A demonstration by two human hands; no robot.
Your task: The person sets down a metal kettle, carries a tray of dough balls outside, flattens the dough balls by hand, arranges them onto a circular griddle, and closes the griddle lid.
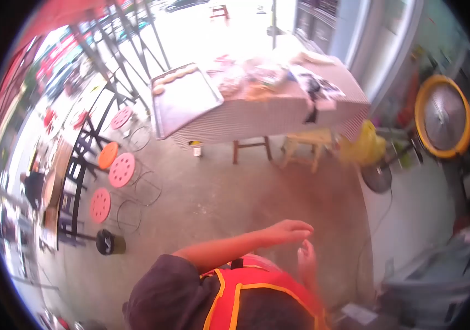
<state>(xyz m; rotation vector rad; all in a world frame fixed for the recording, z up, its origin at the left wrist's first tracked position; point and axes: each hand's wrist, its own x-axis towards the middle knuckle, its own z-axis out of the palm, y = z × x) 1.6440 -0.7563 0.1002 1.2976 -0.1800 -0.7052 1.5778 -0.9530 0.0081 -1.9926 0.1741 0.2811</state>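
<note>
My left hand [288, 232] is held out in front of the red apron [246, 291] with yellow edging, its fingers stretched out and nothing visible in it. Close below it is my right hand [306, 256], smeared by motion, so its grip is unclear. Both hands are above the floor, away from the table. Beyond them stands a table with a checked cloth [323, 118]. A metal tray [182, 104] with several pale dough pieces [177, 74] sits at its left end. Plastic bags [262, 74] lie at the middle of the table.
Pink stools [121, 170] and an orange stool [108, 155] stand at the left, near a black bin [105, 242]. A wooden stool [307, 144] is under the table. At the right are a yellow bag [368, 146] and a yellow-rimmed round fan [443, 116]. A cable crosses the floor.
</note>
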